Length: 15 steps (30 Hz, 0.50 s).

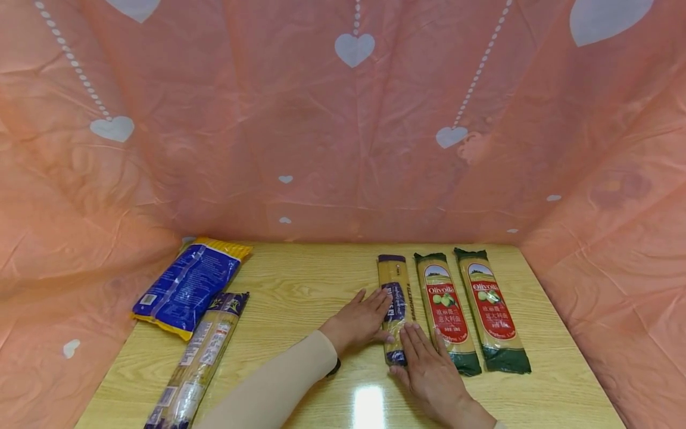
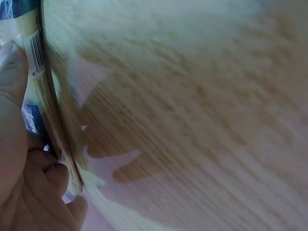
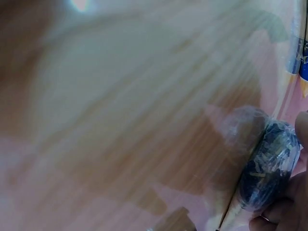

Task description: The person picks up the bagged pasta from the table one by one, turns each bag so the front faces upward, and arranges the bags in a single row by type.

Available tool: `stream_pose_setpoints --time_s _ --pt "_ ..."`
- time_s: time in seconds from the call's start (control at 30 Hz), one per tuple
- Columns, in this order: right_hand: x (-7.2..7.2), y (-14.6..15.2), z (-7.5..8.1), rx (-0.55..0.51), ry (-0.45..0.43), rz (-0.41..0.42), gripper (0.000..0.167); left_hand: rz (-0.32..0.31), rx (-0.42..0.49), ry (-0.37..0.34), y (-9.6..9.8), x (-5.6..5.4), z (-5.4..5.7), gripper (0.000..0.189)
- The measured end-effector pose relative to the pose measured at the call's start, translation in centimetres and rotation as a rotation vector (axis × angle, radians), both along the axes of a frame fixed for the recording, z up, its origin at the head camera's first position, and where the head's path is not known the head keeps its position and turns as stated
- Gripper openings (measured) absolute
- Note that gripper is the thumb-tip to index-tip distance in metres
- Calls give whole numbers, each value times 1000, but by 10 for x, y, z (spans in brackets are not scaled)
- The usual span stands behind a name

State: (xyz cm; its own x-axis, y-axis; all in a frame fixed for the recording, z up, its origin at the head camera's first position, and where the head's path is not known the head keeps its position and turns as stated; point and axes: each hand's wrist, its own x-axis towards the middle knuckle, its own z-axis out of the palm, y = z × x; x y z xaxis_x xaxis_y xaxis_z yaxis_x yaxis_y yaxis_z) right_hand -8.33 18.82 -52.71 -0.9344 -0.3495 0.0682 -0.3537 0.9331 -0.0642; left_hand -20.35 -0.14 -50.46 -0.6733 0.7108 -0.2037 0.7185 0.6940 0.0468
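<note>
A spaghetti pack (image 1: 397, 275) with purple ends and a purple label lies lengthwise on the table. My left hand (image 1: 358, 323) rests on its left side, fingers stretched over the label. Against the pack's lower right part lies my right hand (image 1: 433, 376), fingers extended and thumb near the bottom end. In the left wrist view, the thumb (image 2: 10, 72) touches the pack's barcode side (image 2: 36, 53). The right wrist view shows the pack's crinkled dark end (image 3: 269, 168) beside the right hand's fingers (image 3: 281, 216).
Two red-labelled pasta packs (image 1: 446, 298) (image 1: 490, 298) with green ends lie to the right. At the left, a blue and yellow bag (image 1: 187, 286) overlaps the top of another long pasta pack (image 1: 200, 363). Pink cloth (image 1: 321, 131) with hearts surrounds the wooden table (image 1: 300, 274).
</note>
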Motion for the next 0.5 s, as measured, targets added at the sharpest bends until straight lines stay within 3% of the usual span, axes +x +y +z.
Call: stream_pose_setpoints --time_s 0.5 --pt "0 -2 -1 12 13 -18 73 29 -14 -30 1 0 -3 91"
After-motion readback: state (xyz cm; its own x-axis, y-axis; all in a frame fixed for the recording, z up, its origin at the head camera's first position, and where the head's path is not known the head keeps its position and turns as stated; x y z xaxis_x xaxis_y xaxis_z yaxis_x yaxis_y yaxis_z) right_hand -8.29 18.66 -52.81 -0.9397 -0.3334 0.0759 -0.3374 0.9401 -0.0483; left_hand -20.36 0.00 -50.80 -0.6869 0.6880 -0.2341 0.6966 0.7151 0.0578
